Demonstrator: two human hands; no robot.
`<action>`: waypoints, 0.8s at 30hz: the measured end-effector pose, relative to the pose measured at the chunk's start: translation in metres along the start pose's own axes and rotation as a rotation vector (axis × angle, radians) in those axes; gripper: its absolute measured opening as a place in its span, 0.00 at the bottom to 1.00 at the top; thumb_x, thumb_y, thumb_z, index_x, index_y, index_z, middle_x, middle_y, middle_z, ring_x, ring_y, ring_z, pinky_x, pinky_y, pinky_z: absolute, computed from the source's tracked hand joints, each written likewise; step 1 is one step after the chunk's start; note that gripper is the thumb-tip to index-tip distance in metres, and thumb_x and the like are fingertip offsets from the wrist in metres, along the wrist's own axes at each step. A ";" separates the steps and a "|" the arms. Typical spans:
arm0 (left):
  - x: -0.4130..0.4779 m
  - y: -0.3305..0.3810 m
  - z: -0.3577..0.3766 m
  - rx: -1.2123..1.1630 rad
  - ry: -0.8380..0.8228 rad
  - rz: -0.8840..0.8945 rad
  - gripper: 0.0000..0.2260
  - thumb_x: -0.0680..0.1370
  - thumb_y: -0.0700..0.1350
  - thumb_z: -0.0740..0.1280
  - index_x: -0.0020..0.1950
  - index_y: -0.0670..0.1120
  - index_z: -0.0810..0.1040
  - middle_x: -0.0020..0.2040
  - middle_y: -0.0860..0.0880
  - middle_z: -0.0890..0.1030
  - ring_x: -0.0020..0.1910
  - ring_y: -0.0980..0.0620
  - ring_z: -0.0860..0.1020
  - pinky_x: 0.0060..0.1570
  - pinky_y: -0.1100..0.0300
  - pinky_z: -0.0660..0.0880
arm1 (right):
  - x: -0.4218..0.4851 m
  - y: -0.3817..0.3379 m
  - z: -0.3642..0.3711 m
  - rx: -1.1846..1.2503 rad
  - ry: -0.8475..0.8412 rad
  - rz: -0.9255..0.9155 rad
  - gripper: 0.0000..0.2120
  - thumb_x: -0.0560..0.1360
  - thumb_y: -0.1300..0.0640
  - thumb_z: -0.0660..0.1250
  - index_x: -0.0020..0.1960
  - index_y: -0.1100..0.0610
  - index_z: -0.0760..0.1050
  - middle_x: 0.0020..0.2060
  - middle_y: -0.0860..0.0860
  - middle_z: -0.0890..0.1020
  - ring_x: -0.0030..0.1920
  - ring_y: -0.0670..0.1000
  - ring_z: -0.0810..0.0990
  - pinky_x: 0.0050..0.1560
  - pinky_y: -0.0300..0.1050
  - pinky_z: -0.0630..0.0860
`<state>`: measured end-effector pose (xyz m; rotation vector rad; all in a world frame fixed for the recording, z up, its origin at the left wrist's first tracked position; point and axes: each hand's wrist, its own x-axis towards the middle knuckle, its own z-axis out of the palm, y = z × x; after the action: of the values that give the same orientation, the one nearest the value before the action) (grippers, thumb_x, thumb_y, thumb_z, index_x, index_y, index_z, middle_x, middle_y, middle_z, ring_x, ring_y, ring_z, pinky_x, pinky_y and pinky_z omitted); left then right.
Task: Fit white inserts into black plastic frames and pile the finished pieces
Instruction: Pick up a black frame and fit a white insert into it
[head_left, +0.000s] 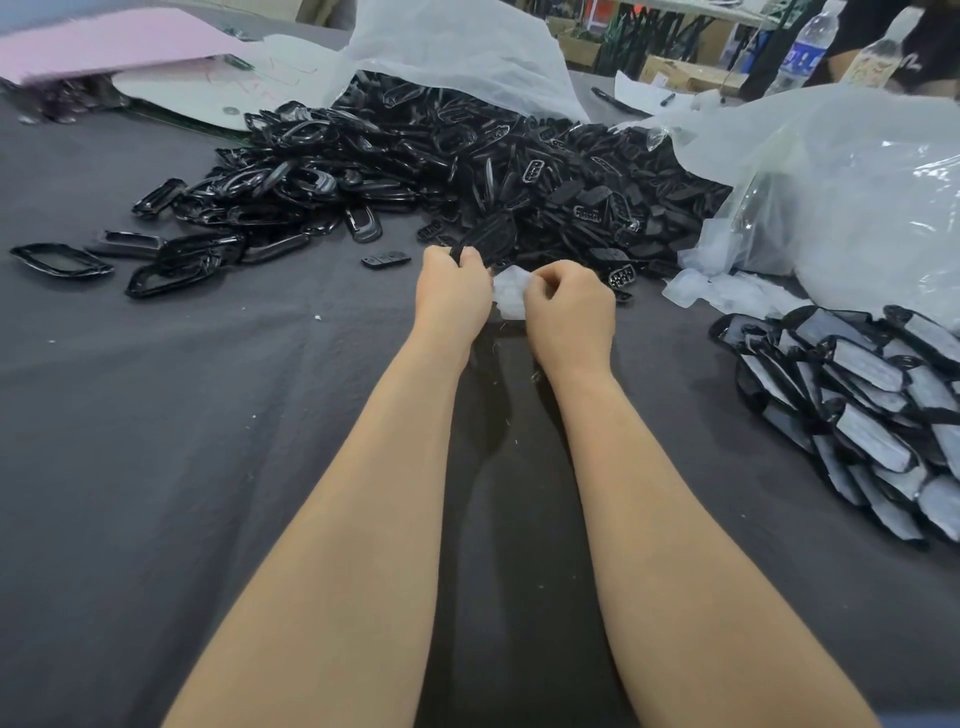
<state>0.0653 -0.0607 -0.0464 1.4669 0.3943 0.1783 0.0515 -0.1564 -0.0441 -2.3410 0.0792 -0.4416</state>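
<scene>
Two bare hands meet above the dark grey cloth-covered table (156, 415) as I watch. My left hand (452, 296) curls its fingers around a glossy black oval plastic frame (488, 239); my right hand (569, 312) pinches a crumpled white translucent insert (509, 300) just beside it.

frame heap (441, 156) ahead, finished pile (857, 405) right

No text can be read: the blue label (801, 62) on the water bottle (820, 28) carries white lettering too blurred to make out, and the pink scrawl on the white sheet (208, 101) is illegible.
</scene>
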 end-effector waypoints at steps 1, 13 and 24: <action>0.000 0.000 0.000 -0.013 -0.003 -0.001 0.05 0.83 0.44 0.55 0.50 0.46 0.67 0.50 0.46 0.78 0.56 0.47 0.79 0.60 0.49 0.76 | 0.002 0.001 -0.002 0.071 0.041 0.022 0.12 0.78 0.60 0.58 0.53 0.60 0.79 0.50 0.54 0.82 0.51 0.52 0.77 0.50 0.39 0.69; -0.009 0.005 -0.003 -0.102 -0.005 0.067 0.05 0.83 0.43 0.57 0.53 0.45 0.71 0.48 0.50 0.80 0.47 0.56 0.80 0.55 0.56 0.78 | 0.009 -0.003 -0.007 0.998 -0.078 0.356 0.05 0.75 0.67 0.66 0.45 0.58 0.75 0.39 0.55 0.82 0.35 0.45 0.80 0.37 0.35 0.77; -0.022 0.012 -0.005 0.057 -0.092 0.165 0.04 0.82 0.43 0.61 0.50 0.47 0.75 0.46 0.50 0.80 0.51 0.49 0.80 0.56 0.52 0.77 | 0.003 0.000 -0.002 0.382 -0.045 -0.124 0.10 0.75 0.60 0.67 0.56 0.54 0.75 0.41 0.47 0.78 0.40 0.43 0.75 0.40 0.27 0.69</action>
<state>0.0451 -0.0628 -0.0314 1.5585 0.2047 0.2322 0.0536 -0.1584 -0.0413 -1.9838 -0.1606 -0.4228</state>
